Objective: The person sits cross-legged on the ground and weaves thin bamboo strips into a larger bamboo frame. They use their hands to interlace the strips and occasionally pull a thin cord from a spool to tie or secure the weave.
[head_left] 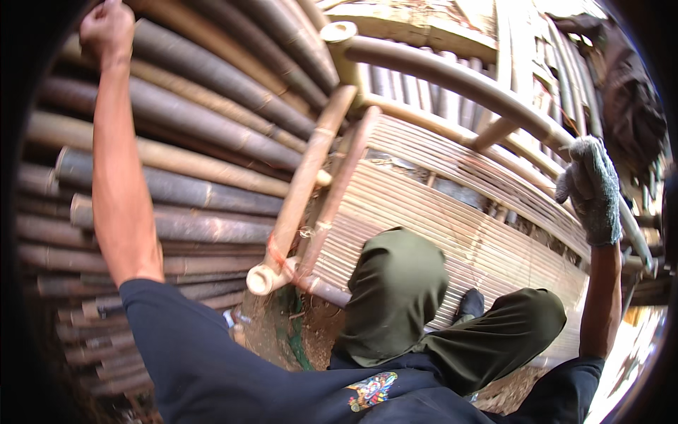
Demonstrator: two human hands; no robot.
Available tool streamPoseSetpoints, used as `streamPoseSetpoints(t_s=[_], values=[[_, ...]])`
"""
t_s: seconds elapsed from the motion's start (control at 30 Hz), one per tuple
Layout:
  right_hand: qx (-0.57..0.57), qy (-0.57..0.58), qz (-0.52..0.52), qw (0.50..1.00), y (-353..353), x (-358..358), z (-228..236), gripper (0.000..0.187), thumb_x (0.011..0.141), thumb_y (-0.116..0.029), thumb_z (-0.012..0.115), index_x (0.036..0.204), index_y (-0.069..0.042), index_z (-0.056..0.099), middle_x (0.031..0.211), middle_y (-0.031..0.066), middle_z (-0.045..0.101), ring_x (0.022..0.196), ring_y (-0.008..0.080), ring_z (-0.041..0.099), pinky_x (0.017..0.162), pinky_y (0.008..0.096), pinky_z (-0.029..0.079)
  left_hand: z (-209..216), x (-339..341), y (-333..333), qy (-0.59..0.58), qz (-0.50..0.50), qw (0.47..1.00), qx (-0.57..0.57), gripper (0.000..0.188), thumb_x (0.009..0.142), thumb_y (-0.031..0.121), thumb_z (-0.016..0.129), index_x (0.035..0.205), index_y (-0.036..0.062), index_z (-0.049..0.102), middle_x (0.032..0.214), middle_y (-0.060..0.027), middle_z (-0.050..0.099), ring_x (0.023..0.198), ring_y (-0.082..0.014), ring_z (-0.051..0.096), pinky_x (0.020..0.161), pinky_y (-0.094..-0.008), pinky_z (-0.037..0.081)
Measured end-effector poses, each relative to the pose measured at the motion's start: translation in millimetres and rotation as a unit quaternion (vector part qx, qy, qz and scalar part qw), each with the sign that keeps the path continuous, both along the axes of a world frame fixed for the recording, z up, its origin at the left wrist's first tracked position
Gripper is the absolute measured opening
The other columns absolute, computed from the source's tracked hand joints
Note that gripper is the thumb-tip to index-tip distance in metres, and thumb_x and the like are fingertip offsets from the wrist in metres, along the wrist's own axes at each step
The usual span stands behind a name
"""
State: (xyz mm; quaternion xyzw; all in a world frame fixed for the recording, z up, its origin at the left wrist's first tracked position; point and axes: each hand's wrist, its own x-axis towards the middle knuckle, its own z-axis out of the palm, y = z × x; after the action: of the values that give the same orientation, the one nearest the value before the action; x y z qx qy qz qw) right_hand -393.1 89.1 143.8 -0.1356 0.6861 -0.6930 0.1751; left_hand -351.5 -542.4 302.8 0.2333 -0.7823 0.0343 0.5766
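While the body is perched over the slatted bamboo panel [452, 219], the bare left hand [106, 30] is closed in a fist around a dark pole [212, 71] of the stacked wall, up at full reach. The gloved right hand [593, 187] is wrapped over a curved bamboo rail [459, 81], fingers curled shut on it. Below and between the hands, two slanted poles [311, 177] are lashed with red cord [277, 251]. For steadiness, both holds are best kept firm and weight shifted slowly, one foot being placed on a solid pole rather than thin slats.
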Motion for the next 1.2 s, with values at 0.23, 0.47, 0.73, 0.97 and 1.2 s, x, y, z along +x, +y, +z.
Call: streamPoseSetpoints(t_s=[0.23,0.47,0.73,0.97,1.2], values=[[0.247,-0.003,-0.224,0.943,254,17,-65,0.023,0.100,-0.027,0.054,0.098,-0.007,0.063,0.052,-0.0063,0.036,0.040,0.0040,0.032,0.050,0.0262,0.051,-148,-84,9,-0.056,-0.173,0.982,-0.043,0.028,0.093,0.031,0.066,0.097,0.0029,0.067,0.092,-0.0113,0.070,0.083,-0.0229,0.067,0.077,-0.0344,0.052],[0.508,0.179,-0.208,0.816,319,88,-92,0.024,0.096,-0.029,0.061,0.095,-0.006,0.069,0.077,0.0062,0.065,0.067,0.0212,0.064,0.061,0.0357,0.055,-219,-108,260,-0.717,-0.174,0.650,0.183,0.041,0.087,0.039,0.072,0.085,-0.0002,0.060,0.073,-0.0119,0.064,0.055,-0.0232,0.065,0.046,-0.0376,0.051],[0.580,0.167,0.132,0.786,247,95,-130,0.024,0.094,-0.033,0.059,0.093,-0.010,0.064,0.081,0.0136,0.068,0.075,0.0343,0.067,0.069,0.0436,0.055,-315,-12,641,-0.604,-0.740,0.234,0.183,0.083,0.086,0.044,0.072,0.145,-0.0008,0.035,0.125,-0.0247,0.058,0.112,-0.0336,0.059,0.097,-0.0414,0.046],[0.554,0.033,0.045,0.831,312,81,-166,0.026,0.096,-0.036,0.057,0.099,-0.011,0.067,0.095,0.0126,0.067,0.083,0.0335,0.067,0.072,0.0440,0.054,-370,1,700,-0.632,-0.585,0.148,0.486,0.027,0.101,0.026,0.057,0.098,0.0016,0.068,0.059,0.0053,0.048,0.052,-0.0020,0.039,0.046,-0.0212,0.031],[0.515,0.349,-0.466,0.629,333,96,-189,0.067,0.094,-0.029,0.063,0.146,0.003,0.035,0.147,0.0238,0.040,0.136,0.0352,0.040,0.113,0.0428,0.036,-409,32,710,-0.418,-0.569,0.378,0.598,0.029,0.102,0.024,0.055,0.098,-0.0006,0.069,0.059,0.0011,0.055,0.051,-0.0031,0.045,0.047,-0.0195,0.034]])
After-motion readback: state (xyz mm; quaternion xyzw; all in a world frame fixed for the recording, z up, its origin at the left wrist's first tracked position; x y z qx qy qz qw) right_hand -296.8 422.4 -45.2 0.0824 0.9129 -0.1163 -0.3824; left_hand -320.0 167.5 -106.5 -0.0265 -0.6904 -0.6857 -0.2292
